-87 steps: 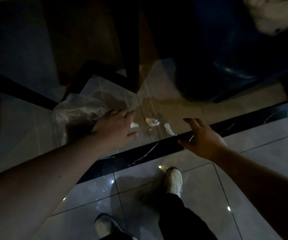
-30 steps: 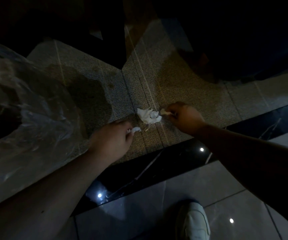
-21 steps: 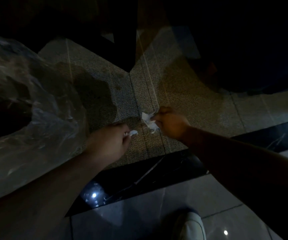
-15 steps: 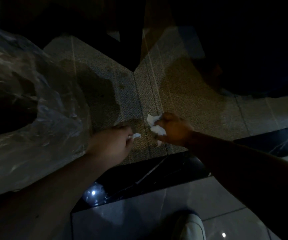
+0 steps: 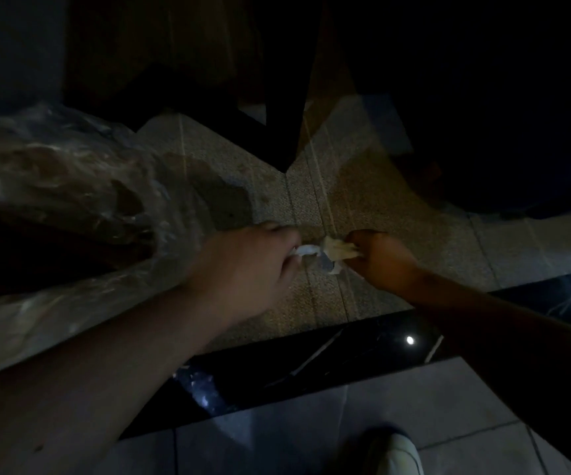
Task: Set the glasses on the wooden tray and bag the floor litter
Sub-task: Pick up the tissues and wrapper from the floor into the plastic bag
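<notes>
While both hands pinch litter, left hand (image 5: 250, 265) grips small white scrap (image 5: 306, 250), right hand (image 5: 382, 260) crumpled white tissue (image 5: 337, 250); I fear, in dimness, clear plastic bag (image 5: 71, 214) mouth seemingly collapsed, scraps missing it.

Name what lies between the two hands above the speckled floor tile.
In the head view, crumpled white paper litter held by the right hand and a small white scrap in the left hand; only a narrow gap separates them.

Dim, grainy, perhaps motion-blurred; glare spot on dark tile (image 5: 410, 340)
</notes>
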